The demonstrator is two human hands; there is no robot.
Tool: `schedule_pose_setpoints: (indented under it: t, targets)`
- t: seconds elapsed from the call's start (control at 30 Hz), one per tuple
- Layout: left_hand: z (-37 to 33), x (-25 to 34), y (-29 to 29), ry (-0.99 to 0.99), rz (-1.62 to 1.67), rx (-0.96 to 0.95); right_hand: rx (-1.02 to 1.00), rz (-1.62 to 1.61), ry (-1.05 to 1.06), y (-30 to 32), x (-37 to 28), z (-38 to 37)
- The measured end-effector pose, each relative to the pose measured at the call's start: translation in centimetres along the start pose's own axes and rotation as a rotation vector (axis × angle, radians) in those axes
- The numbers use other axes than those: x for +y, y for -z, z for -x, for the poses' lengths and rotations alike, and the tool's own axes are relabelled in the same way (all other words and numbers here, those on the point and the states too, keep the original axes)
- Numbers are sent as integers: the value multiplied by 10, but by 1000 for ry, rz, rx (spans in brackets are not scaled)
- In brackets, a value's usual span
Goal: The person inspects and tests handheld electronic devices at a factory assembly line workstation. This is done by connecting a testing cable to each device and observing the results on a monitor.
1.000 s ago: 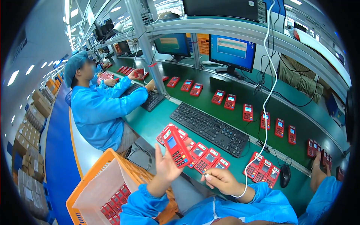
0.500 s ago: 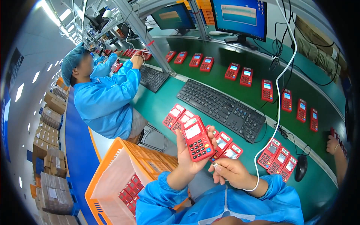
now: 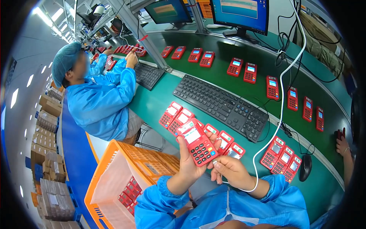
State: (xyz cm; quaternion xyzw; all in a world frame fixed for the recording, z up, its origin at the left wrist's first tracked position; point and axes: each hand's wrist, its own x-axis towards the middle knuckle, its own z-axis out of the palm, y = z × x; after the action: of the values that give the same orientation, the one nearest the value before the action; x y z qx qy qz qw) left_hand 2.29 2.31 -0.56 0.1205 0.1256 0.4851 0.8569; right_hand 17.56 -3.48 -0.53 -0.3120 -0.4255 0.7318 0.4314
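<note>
Red terminal [image 3: 199, 145] in left hand [image 3: 189, 167], plug [image 3: 215, 162] in right hand [image 3: 233, 171].

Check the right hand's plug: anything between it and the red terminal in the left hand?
Nothing visible. The plug, pinched in the right hand, is right by the lower edge of the red terminal in the left hand; whether they touch, I can't tell.

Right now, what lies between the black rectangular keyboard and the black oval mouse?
In the head view, three red keypad terminals, side by side; a thin white cable and tangled thin black cord also cross that stretch.
</note>
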Motion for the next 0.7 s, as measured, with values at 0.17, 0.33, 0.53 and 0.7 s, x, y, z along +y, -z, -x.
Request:
schedule_pose_setpoints:
  t: [0.17, 0.33, 0.53, 0.7]
  targets:
    - [0, 1, 1, 39, -10, -53, -13, 4, -7, 4, 0, -1]
    - [-3, -12, 14, -229, -418, -16, 112, -67, 40, 0, 12, -5]
    - [-5, -15, 16, -274, -511, 46, 136, -37, 65, 1, 21, -8]
    - [-7, -12, 13, -312, -496, 20, 156, -64, 133, -1, 22, -15]
